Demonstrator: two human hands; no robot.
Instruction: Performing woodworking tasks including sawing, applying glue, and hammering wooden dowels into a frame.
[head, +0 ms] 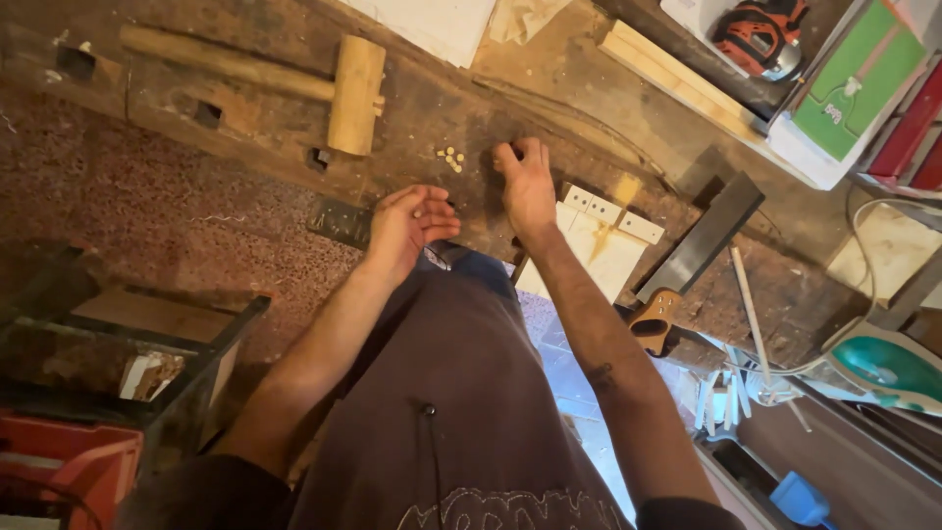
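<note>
My left hand hovers palm up over the near edge of a dark, worn wooden workbench, fingers loosely curled and holding nothing. My right hand rests on the bench top with fingertips pressed down near a small cluster of short wooden dowel pins. Whether its fingers pinch a pin I cannot tell. Just right of that hand lies a pale wooden board with small drilled blocks on it.
A wooden mallet lies at the back of the bench. A back saw with a wooden handle lies to the right. An orange power tool, wood strips and a green iron-shaped tool sit further right. A dark metal rack stands left.
</note>
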